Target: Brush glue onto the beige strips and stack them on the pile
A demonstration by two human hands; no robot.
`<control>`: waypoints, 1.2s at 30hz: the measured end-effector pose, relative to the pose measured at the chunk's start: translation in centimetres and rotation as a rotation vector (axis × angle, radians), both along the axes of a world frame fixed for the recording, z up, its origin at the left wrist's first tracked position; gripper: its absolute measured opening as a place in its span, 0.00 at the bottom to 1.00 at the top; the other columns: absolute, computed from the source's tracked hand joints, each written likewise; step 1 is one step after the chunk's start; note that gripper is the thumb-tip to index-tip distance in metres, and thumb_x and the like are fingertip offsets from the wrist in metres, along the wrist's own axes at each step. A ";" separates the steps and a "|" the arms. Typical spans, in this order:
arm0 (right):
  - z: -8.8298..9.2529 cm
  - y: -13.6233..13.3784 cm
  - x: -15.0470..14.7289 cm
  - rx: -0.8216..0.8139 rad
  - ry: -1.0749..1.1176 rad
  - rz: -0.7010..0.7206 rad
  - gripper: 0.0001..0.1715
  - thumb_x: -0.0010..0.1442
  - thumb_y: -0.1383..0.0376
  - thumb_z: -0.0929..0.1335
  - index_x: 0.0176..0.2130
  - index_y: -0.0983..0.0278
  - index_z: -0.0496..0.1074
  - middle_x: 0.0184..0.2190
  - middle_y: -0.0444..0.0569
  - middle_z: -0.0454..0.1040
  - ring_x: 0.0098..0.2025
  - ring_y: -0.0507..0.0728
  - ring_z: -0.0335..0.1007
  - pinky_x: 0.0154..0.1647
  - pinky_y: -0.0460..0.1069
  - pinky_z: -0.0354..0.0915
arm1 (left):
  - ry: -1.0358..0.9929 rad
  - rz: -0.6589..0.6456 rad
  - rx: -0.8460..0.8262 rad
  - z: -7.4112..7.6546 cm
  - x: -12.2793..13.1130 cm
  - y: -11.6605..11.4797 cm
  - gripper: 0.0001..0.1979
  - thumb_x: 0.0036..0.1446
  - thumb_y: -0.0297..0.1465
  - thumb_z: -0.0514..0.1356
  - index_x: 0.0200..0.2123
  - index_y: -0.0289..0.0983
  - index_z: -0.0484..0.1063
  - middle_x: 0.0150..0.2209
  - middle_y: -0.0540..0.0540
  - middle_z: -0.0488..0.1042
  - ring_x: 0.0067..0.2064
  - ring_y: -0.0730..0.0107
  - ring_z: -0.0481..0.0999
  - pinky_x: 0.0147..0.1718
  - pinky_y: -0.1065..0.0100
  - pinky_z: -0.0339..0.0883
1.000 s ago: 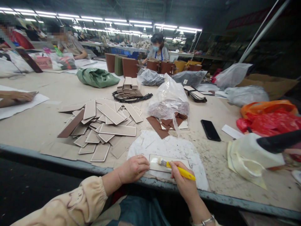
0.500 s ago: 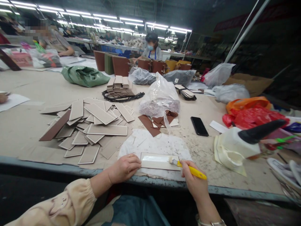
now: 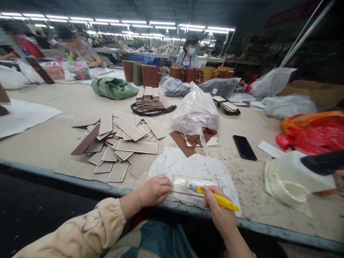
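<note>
The right hand's fingers are clamped on a yellow brush, bristles on the pale panel at the table's near edge. The left hand's fingers lie together by the panel's left end; pinching, I cannot tell. Coating seems in hand; the next stroke calls for even pressure. Beyond lies a panel heap.

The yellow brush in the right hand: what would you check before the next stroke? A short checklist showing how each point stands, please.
1. Yellow brush gripped in the right hand: ok.
2. Bristles over the pale panel: ok.
3. Left hand at the panel's left edge: ok; how firmly it presses, cannot tell.
4. White sheet beneath the panel: ok.
5. Panel fully coated: cannot tell; a glossy patch shows, but brush and fingers hide part.
6. Phone apart from the brush: ok.
</note>
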State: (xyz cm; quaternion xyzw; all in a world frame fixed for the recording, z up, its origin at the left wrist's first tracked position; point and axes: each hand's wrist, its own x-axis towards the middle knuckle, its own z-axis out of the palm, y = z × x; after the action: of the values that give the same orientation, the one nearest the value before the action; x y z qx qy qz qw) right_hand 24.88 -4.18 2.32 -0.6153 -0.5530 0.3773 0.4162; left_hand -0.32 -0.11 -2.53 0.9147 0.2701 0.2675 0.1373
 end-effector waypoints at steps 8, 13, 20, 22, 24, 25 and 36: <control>-1.1 0.8 -2.7 -0.034 0.098 0.148 0.21 0.62 0.50 0.64 0.28 0.62 0.69 0.16 0.40 0.64 0.20 0.51 0.60 0.24 0.46 0.58 | -0.002 -0.009 0.018 -0.3 0.1 0.1 0.09 0.61 0.24 0.54 0.38 0.34 0.74 0.37 0.42 0.75 0.41 0.67 0.73 0.44 0.65 0.70; -1.3 0.9 -2.4 -0.013 0.032 0.188 0.19 0.62 0.52 0.64 0.28 0.62 0.70 0.16 0.40 0.65 0.20 0.51 0.61 0.25 0.46 0.59 | -0.021 0.006 0.017 -0.3 0.1 0.1 0.08 0.61 0.25 0.55 0.38 0.34 0.74 0.36 0.43 0.76 0.41 0.67 0.73 0.43 0.65 0.70; -0.5 0.6 0.5 0.006 -0.065 0.088 0.22 0.61 0.49 0.62 0.26 0.61 0.70 0.15 0.40 0.63 0.19 0.52 0.61 0.24 0.47 0.58 | -0.016 -0.012 -0.011 -0.2 0.0 0.1 0.08 0.60 0.24 0.55 0.39 0.35 0.74 0.37 0.43 0.75 0.42 0.67 0.73 0.44 0.64 0.70; -0.4 0.5 1.6 0.000 -0.088 0.061 0.22 0.61 0.49 0.62 0.27 0.61 0.70 0.15 0.40 0.63 0.19 0.53 0.61 0.24 0.47 0.58 | -0.022 -0.019 -0.012 -0.2 0.0 0.2 0.09 0.60 0.23 0.54 0.39 0.35 0.74 0.37 0.42 0.75 0.42 0.66 0.73 0.44 0.63 0.70; -0.3 0.3 2.7 -0.002 -0.114 0.031 0.22 0.61 0.48 0.62 0.27 0.61 0.70 0.15 0.40 0.63 0.19 0.53 0.62 0.24 0.47 0.59 | -0.028 -0.023 -0.015 -0.2 0.0 0.2 0.09 0.61 0.24 0.54 0.40 0.35 0.74 0.37 0.42 0.75 0.42 0.66 0.73 0.44 0.63 0.70; -0.3 0.2 3.1 0.000 -0.128 0.012 0.22 0.61 0.48 0.62 0.27 0.61 0.70 0.15 0.40 0.63 0.19 0.53 0.62 0.24 0.47 0.59 | -0.030 -0.024 -0.018 -0.2 0.0 0.2 0.09 0.61 0.24 0.54 0.40 0.35 0.74 0.37 0.42 0.75 0.42 0.66 0.73 0.44 0.63 0.70; -0.2 -0.1 6.8 -0.013 -0.216 -0.089 0.21 0.59 0.48 0.64 0.26 0.60 0.69 0.15 0.39 0.62 0.20 0.53 0.62 0.24 0.46 0.58 | -0.037 -0.027 -0.027 -0.1 0.0 0.2 0.08 0.60 0.23 0.55 0.40 0.35 0.74 0.37 0.42 0.75 0.42 0.66 0.73 0.43 0.64 0.70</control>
State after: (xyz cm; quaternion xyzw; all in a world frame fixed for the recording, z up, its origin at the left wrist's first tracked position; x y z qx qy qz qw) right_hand 31.73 -4.31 2.12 -0.6791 -0.5642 0.2935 0.3667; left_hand -0.27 0.14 -2.64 0.9112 0.2589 0.2787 0.1581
